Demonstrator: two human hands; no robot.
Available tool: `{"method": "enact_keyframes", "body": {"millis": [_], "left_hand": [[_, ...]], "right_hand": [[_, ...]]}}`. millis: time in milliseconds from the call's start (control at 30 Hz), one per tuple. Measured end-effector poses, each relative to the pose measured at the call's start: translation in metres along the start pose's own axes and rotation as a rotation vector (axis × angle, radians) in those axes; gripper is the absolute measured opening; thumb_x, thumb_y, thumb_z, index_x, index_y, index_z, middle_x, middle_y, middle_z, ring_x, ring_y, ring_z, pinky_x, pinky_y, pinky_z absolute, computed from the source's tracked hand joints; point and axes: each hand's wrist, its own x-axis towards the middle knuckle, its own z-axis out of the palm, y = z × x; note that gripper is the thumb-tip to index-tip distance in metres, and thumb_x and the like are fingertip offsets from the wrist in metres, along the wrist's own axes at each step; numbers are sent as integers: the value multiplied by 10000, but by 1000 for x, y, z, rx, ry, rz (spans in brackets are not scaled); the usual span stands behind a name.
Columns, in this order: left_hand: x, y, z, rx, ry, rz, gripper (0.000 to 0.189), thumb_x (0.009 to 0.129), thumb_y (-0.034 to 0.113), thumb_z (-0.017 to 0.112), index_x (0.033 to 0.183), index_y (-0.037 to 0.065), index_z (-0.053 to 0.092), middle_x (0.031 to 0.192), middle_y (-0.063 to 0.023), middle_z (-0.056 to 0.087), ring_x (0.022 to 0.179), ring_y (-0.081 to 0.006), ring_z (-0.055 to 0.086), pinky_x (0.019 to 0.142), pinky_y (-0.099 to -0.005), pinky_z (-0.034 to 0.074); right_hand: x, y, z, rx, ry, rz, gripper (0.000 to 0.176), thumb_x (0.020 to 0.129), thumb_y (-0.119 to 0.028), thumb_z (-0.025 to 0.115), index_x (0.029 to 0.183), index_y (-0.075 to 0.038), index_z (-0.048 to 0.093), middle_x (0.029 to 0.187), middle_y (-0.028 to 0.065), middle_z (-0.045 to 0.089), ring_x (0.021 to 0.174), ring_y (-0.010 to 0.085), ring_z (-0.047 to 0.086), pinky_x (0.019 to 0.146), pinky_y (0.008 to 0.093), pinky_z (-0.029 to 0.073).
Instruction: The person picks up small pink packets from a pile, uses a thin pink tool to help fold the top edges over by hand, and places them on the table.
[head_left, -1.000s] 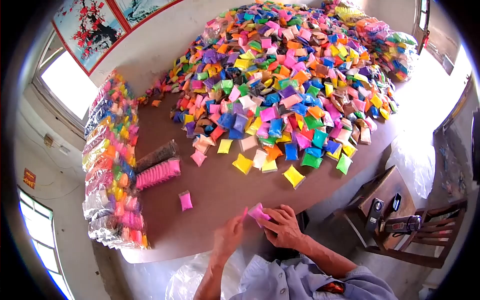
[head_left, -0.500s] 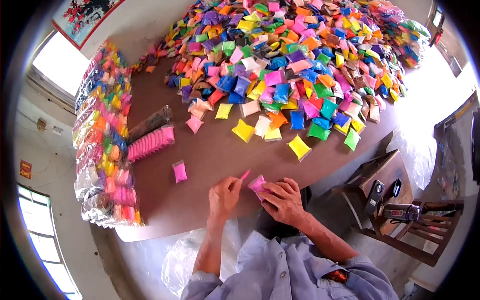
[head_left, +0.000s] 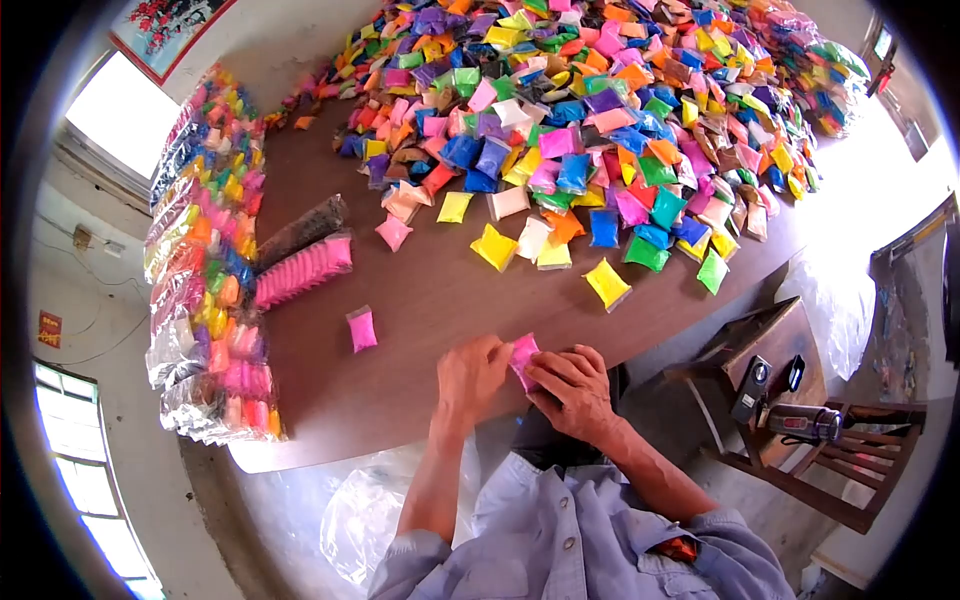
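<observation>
Step in hand, my read: two-handed handling of one packet, lower centre of frame. Right hand (head_left: 578,397) has its fingers closed on the small pink packet in clear film (head_left: 523,362); left hand (head_left: 468,382) is bunched narrow near the packet's other side, can't tell if it's pinching film or anything else. Next move calls for a steady right-hand grip and fine left fingertip control, since thin film likely slips or creases. Counts: 1 pink packet in hand; 1 loose pink packet (head_left: 362,329) lying left of centre on the brown tabletop (head_left: 430,300); 1 clear-wrapped row of pink packets (head_left: 305,271), units overlap too much for an exact count; 1 long dark clear-wrapped bundle (head_left: 301,229) just beside it. Multicoloured packet heap (head_left: 600,120), upper centre to upper right: uncountable. Stacked multicoloured bags (head_left: 205,270), left side: overlapping, no reliable count.
</observation>
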Motion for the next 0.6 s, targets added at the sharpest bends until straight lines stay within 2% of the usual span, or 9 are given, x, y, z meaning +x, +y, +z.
{"method": "enact_keyframes", "body": {"millis": [233, 367, 467, 533, 600], "left_hand": [[-3, 8, -5, -120, 34, 52, 167, 937, 192, 799, 892, 37, 759, 841, -178, 741, 751, -384, 724, 651, -433, 561], [-20, 16, -5, -153, 21, 89, 223, 940, 240, 816, 885, 36, 746, 838, -174, 739, 740, -379, 720, 652, -428, 558], [-23, 6, 2, -136, 13, 11, 233, 950, 259, 807, 893, 41, 753, 825, -167, 739, 734, -384, 715, 655, -430, 558], [-21, 2, 3, -165, -16, -30, 213, 960, 280, 791, 901, 79, 754, 848, -159, 738, 754, -392, 715, 641, -467, 554], [-16, 0, 0, -169, -35, -58, 212, 963, 284, 787, 914, 79, 765, 845, -162, 741, 754, -395, 717, 646, -465, 556]], "right_hand": [[3, 1, 1, 5, 68, -28, 382, 836, -187, 876, 1207, -176, 785, 1305, 10, 734, 1152, 216, 686, 1140, 466, 436], [5, 0, 0, -1, 61, -37, 339, 819, -179, 887, 1142, -150, 792, 1276, 16, 750, 1143, 216, 699, 1123, 472, 451], [5, -1, -2, -5, 46, -23, 363, 814, -184, 888, 1164, -162, 797, 1280, 7, 749, 1137, 209, 699, 1122, 467, 452], [4, -1, -1, -10, 50, -12, 372, 812, -183, 887, 1174, -167, 800, 1279, 4, 749, 1135, 207, 698, 1124, 464, 452], [2, 1, 2, -8, 57, -11, 430, 845, -181, 868, 1264, -206, 779, 1309, -2, 725, 1133, 208, 679, 1131, 462, 436]]}}
